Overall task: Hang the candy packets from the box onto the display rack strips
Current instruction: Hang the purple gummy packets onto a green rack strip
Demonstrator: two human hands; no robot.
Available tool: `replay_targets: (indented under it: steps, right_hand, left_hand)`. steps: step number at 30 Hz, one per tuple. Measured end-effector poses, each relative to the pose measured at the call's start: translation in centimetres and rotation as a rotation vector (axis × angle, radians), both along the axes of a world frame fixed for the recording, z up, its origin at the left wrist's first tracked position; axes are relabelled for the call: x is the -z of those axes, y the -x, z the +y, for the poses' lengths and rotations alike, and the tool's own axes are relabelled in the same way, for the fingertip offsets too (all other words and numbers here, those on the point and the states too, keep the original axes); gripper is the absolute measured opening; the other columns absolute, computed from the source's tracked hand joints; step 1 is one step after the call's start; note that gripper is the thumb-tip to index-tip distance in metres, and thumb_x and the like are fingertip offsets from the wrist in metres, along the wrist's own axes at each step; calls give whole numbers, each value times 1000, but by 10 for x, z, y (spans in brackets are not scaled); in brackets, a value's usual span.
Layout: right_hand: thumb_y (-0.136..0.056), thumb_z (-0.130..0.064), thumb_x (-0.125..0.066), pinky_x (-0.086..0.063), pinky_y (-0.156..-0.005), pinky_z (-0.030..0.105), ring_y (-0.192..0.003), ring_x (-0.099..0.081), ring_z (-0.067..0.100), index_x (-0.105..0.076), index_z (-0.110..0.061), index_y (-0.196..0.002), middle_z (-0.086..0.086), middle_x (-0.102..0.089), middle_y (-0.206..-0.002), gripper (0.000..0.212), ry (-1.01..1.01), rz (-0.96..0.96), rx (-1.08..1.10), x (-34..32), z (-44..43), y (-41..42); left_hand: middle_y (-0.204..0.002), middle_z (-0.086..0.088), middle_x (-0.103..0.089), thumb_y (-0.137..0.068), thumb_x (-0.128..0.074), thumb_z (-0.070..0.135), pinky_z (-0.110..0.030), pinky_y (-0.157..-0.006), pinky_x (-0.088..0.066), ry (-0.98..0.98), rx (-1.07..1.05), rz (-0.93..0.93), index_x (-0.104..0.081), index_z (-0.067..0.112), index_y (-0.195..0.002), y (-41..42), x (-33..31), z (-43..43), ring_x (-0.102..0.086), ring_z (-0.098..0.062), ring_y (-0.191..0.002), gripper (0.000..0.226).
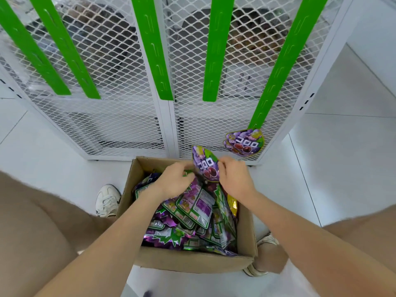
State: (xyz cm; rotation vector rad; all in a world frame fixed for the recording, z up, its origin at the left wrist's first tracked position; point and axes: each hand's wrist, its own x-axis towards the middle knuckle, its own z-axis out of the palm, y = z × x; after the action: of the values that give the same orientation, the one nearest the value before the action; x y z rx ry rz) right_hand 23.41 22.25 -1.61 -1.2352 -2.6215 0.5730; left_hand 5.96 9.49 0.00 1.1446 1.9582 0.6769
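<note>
Nearest, a cardboard box point(188, 262) sits on the floor between the crouching person's knees, within easy reach of both forearms. It is heaped with loose packets point(192, 213), purple and green, lying every way up. A white shoe point(107, 200) is planted just beside its left wall.

Over the box's far rim both hands meet on one raised packet point(206, 166), held upright with its printed face to the camera. The right hand point(234, 179) has a closed grip on its right edge, thumb and fingers pinched. The left hand point(174, 181) curls its fingers at the lower left edge. Its grip looks closed on the same packet too, probably to turn the hang hole upward, though the fingertips are partly hidden.

Beyond, a couple of hung packets point(244, 142) dangle at the bottom of the rightmost strip point(278, 67), so filling seems to run from the lowest hook up. The other strips point(152, 50) hang bare on the white mesh rack point(120, 116) — most of the work is left.
</note>
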Motion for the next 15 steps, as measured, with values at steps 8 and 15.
replay_targets:
  steps: [8,15]
  right_hand:
    - [-100,-10,-57,-64,-74,51,-72,-73,22,-65,-11,-89,6,-71,-76,13,619,331,-12,-72,14,-31]
    - [-99,-21,-71,-46,-65,15,-67,-63,1,-74,-8,-94,8,-77,-86,14,496,200,-110,-118,57,-63]
  left_hand:
    - [-110,-5,-80,-105,-63,41,-44,-96,-58,-295,-301,-607,-78,17,-113,-21,-42,20,-75,-24,-105,29]
    - [-91,-7,-81,-97,-78,23,-29,-71,-53,-312,-6,-325,-77,19,-102,-64,-53,63,-69,-12,-77,7]
